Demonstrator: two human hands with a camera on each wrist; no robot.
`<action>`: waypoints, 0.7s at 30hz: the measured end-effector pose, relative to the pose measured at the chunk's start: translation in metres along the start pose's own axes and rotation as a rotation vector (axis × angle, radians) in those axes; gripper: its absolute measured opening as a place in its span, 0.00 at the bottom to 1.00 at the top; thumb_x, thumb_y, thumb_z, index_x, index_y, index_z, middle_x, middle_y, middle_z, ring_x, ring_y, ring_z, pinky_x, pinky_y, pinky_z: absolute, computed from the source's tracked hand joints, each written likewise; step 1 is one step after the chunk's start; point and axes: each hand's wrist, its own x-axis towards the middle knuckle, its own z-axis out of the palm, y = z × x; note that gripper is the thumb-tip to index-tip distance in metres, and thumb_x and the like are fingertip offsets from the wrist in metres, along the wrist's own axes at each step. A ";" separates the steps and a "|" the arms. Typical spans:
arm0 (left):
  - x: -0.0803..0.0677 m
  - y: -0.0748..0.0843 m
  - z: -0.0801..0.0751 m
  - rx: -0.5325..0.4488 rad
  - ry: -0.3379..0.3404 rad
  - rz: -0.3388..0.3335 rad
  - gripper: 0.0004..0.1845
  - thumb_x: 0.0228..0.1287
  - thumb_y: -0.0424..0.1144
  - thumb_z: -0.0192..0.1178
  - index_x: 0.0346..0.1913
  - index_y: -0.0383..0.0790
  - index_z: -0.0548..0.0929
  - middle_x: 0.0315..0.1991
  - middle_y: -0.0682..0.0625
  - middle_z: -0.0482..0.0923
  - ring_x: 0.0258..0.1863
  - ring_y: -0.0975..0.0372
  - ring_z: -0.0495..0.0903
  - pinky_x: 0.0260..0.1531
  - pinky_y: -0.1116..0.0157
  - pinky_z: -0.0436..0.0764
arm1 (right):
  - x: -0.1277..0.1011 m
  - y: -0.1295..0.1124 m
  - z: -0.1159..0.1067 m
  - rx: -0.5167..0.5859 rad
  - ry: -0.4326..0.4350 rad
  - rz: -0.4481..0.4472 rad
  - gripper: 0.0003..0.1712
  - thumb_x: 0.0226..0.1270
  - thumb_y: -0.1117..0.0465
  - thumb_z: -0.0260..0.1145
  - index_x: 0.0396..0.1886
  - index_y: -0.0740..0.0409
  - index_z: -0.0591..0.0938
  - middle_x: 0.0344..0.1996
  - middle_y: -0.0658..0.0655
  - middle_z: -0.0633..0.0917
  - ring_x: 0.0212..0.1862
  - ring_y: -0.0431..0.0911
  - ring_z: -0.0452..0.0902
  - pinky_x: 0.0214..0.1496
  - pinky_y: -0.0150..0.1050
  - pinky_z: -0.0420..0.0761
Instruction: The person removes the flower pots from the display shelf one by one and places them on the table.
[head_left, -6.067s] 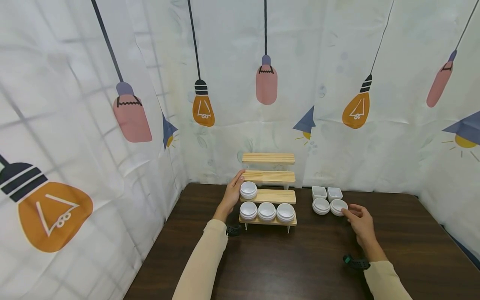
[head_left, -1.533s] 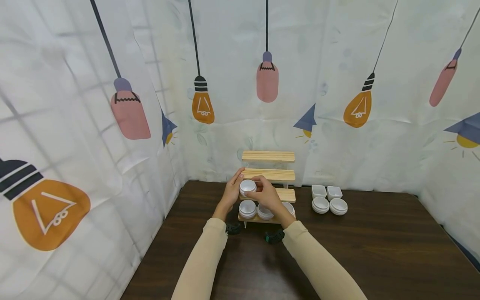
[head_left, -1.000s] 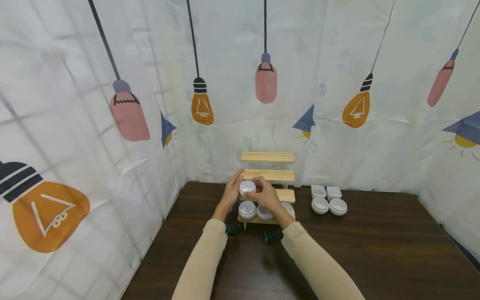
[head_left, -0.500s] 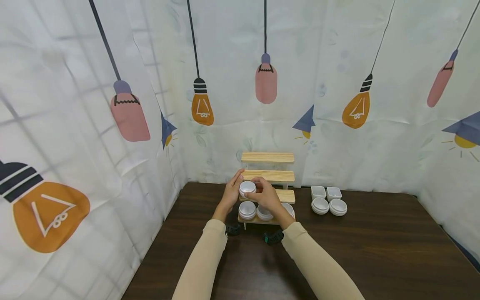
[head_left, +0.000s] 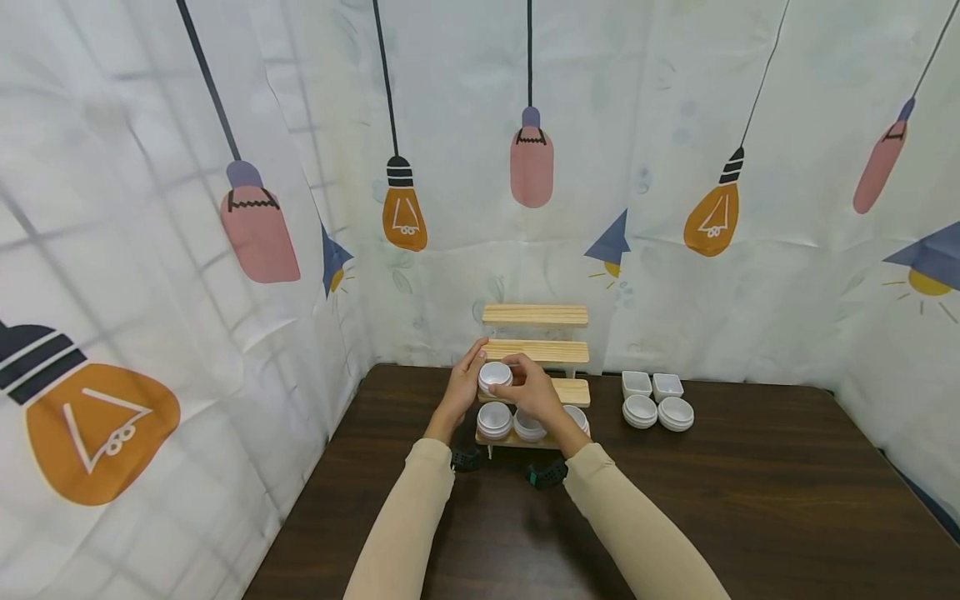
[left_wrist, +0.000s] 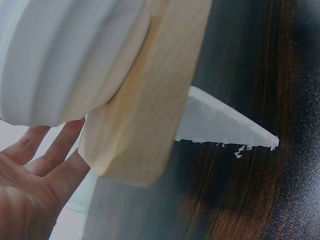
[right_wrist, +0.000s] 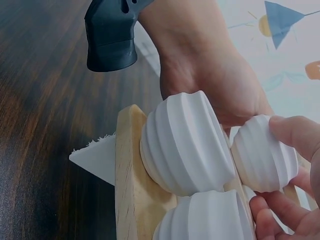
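White bowl (head_left: 494, 374), wooden stand (head_left: 536, 315)

White bowl, one: second tier from bottom, stand's 9 o'clock end; pinched by right hand (head_left: 534, 392). Left hand (head_left: 459, 392), wide, fingers extended: at bowl's 9 o'clock. Bottom-tier bowls (head_left: 494, 420), three: bowl's 4 to 6 o'clock. Round bowls (head_left: 640, 411), two: dark table (head_left: 787, 483), stand's 3 o'clock. Square dishes (head_left: 637, 383), two: round bowls' 12 o'clock.

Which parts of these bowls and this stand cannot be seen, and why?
Head view: front row's middle white ribbed bowl, partly hidden by the right hand.
Head view: stand's pale wooden second step, partly behind that hand.
Left wrist view: white ribbed bowl, cut by top and left edges.
Right wrist view: bottommost white bowl, cut by bottom edge.
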 end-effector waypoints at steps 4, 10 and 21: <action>-0.001 0.003 -0.003 -0.001 -0.019 -0.009 0.26 0.84 0.48 0.45 0.79 0.50 0.65 0.81 0.44 0.58 0.80 0.46 0.56 0.76 0.41 0.58 | 0.001 0.001 -0.001 0.001 0.004 0.001 0.31 0.62 0.58 0.77 0.63 0.57 0.78 0.57 0.66 0.85 0.51 0.53 0.84 0.51 0.48 0.84; 0.000 0.002 -0.005 0.013 -0.034 -0.013 0.25 0.84 0.49 0.44 0.78 0.54 0.66 0.81 0.46 0.58 0.80 0.48 0.56 0.76 0.43 0.58 | 0.001 0.002 -0.003 0.014 0.007 0.008 0.30 0.61 0.58 0.78 0.63 0.57 0.79 0.56 0.67 0.85 0.50 0.53 0.83 0.50 0.47 0.83; 0.002 -0.003 -0.004 0.014 -0.022 -0.006 0.26 0.84 0.51 0.44 0.79 0.52 0.65 0.77 0.42 0.64 0.74 0.46 0.66 0.72 0.43 0.65 | -0.001 0.003 -0.006 0.043 0.007 0.007 0.30 0.61 0.59 0.78 0.63 0.55 0.79 0.55 0.63 0.86 0.49 0.51 0.83 0.50 0.46 0.83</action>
